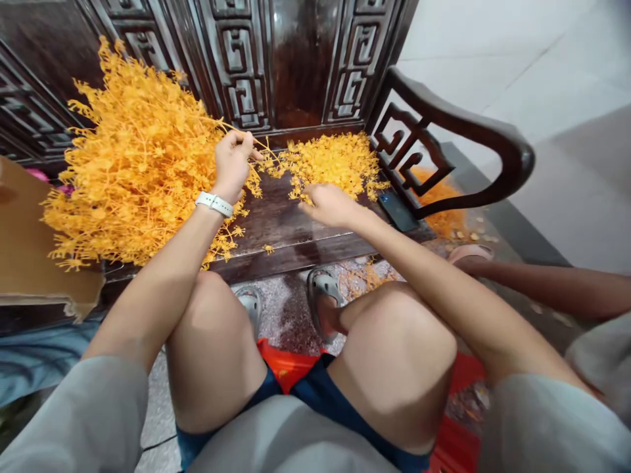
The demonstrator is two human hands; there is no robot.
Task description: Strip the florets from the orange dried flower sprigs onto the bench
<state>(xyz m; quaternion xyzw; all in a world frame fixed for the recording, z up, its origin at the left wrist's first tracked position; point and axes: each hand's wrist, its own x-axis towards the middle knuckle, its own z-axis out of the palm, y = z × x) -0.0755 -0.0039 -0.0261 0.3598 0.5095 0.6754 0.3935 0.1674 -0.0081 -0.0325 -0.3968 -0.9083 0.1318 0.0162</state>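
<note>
Two piles of orange plastic-looking foliage lie on the dark wooden surface [276,226], told here by the carved armrest [473,144] at its right end. In the head view, the large heap [142,171] is the one farther from the armrest, a tangle of long branching sprays; the small pile [335,164] of short tufts lies just beside the armrest. They seem kept apart so that long and short pieces do not mix, with a gap between them for the hands.

The left hand [234,161], on the heap's side and well apart from the armrest, is closed in a pinch, thumb and fingers on the thin stem of one sprig [266,154]. Held by the stem, its tufted ends are left free towards the armrest, probably within easy reach of the other hand.

The right hand [328,205], nearer the armrest, has its fingers curled and thumb drawn in at the small pile's near edge; whether it grips a tuft I cannot tell. A phone [398,210] lies at the armrest's foot, perhaps to stay out of the way.
</note>
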